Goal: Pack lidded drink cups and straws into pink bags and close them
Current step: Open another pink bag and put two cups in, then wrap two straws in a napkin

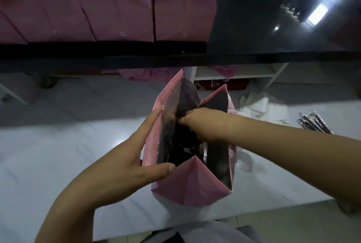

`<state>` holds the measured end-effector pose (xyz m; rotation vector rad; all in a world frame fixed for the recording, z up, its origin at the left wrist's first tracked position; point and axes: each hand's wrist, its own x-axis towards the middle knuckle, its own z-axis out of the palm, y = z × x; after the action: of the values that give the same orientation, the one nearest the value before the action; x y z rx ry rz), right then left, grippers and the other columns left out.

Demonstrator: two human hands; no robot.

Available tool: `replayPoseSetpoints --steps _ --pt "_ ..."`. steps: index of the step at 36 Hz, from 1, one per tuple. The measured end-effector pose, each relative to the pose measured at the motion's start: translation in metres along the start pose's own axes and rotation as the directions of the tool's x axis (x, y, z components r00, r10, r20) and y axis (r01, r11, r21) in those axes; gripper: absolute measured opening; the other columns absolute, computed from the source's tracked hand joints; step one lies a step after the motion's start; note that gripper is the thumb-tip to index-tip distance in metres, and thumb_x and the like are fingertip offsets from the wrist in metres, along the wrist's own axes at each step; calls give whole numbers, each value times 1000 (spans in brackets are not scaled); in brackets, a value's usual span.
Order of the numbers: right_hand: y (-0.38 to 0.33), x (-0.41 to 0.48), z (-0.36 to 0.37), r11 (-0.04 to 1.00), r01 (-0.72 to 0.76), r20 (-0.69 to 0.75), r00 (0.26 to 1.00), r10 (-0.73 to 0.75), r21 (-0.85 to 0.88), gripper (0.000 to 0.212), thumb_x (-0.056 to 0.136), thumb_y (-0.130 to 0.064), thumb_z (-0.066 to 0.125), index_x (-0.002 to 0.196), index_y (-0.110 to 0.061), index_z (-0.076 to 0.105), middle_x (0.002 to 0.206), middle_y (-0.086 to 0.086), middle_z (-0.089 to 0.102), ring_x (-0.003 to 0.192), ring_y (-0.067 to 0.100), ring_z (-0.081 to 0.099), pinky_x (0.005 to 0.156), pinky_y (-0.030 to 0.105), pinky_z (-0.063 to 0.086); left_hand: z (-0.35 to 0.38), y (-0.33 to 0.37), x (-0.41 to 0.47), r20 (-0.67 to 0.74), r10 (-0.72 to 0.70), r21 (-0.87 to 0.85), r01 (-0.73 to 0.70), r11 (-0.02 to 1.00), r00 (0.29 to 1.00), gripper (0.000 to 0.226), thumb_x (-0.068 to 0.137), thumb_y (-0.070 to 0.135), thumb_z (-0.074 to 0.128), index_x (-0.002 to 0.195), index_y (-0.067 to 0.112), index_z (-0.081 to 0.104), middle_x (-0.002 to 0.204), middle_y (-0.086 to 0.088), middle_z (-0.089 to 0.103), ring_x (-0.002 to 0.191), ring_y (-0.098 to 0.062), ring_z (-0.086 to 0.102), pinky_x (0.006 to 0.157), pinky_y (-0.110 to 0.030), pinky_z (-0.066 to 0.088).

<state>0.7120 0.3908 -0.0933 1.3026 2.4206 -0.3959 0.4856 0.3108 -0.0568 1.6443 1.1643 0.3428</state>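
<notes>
Open pink bag [191,190] stands upright mid-frame on the white desk [58,155], mouth up, and we see a dark lining inside. The near end flap is folded outward into a pink triangle, and the far flaps stand up.

Left grip [125,157]: released. The fingers lie straight and flat along the outside of the bag's left wall, with the thumb tip resting at the near-left rim. It braces the wall rather than wrapping it.

Right grip [192,119]: it reaches in from the right over the bag's right wall, knuckles at rim level and fingers down inside the mouth. They're hidden by the lining, so we can't tell whether it's clenched, released or holding anything. There are dark shapes at the bottom of the bag, but they're too murky to name.

Wrapped straws [312,123] lie in a loose bundle on the white desk, right of the bag and well apart from it. Crumpled white wrapping [259,106] sits between the bag and the straws, on the far side.

On the far left, a row of closed pink bags [117,8] stands side by side on the black desk [273,28], tops folded to a peak, each with a snap near the bottom edge. The right half of the black desk is glossy with a light reflection.
</notes>
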Motion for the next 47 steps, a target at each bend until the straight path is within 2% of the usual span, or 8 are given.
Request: replayPoseSetpoints --steps 5,13,19,22,25,33,40,47 --pt "-1 -15 -4 998 -47 35 998 45 52 76 90 -8 65 152 -37 33 152 0 44 136 25 46 110 42 42 -10 8 -4 40 -3 153 -3 988 999 95 59 74 63 129 85 -1 140 57 13 114 11 50 81 -4 48" --pt "-6 -112 -29 844 -66 -408 854 324 532 43 92 -36 64 133 -45 53 126 -25 62 113 -6 55 91 12 45 -21 38 -3 67 56 541 -84 837 996 87 53 88 30 127 83 -15 135 55 -35 128 26 -19 117 -35 22" --pt "-5 -186 40 558 -55 -473 466 748 828 42 88 -46 68 129 -45 60 132 -36 55 127 -10 48 105 23 42 -9 59 16 52 211 614 -198 764 976 77 65 100 19 137 78 4 130 60 14 115 0 38 85 -37 54" --pt "-13 -210 80 384 -90 -318 407 856 919 43 81 -50 67 124 -46 64 135 -31 56 128 -3 51 107 39 46 -9 69 26 19 283 621 -233 748 959 76 65 101 29 136 75 26 111 45 56 78 2 63 58 -36 57" --pt "-21 -233 110 269 -169 -184 401 897 948 51 74 -63 63 123 -52 61 141 -32 49 129 -1 50 108 39 46 -2 81 40 105 359 548 -355 757 927 79 64 100 38 138 72 30 124 35 58 96 -7 68 74 -48 61" --pt "-3 -266 141 244 -246 -162 310 937 938 51 85 -43 70 131 -57 52 149 -40 30 130 -25 27 82 -4 36 119 125 76 263 518 479 -576 662 814 85 76 76 44 144 68 -6 157 35 -23 146 4 -26 110 -29 -11" --pt "44 -280 185 155 -313 -14 409 912 937 69 88 -52 64 147 -53 30 162 -28 7 149 -3 -2 119 42 29 226 105 108 378 328 565 -497 659 866 95 91 63 54 142 61 -26 149 28 -45 140 0 -40 110 -28 -15" --pt "96 -325 225 163 -274 44 619 784 948 71 87 -57 64 147 -56 25 161 -30 3 148 -6 -3 122 36 20 263 129 137 234 127 730 -261 632 964 98 88 67 54 135 66 -32 147 27 -44 146 -7 -32 115 -35 -13"
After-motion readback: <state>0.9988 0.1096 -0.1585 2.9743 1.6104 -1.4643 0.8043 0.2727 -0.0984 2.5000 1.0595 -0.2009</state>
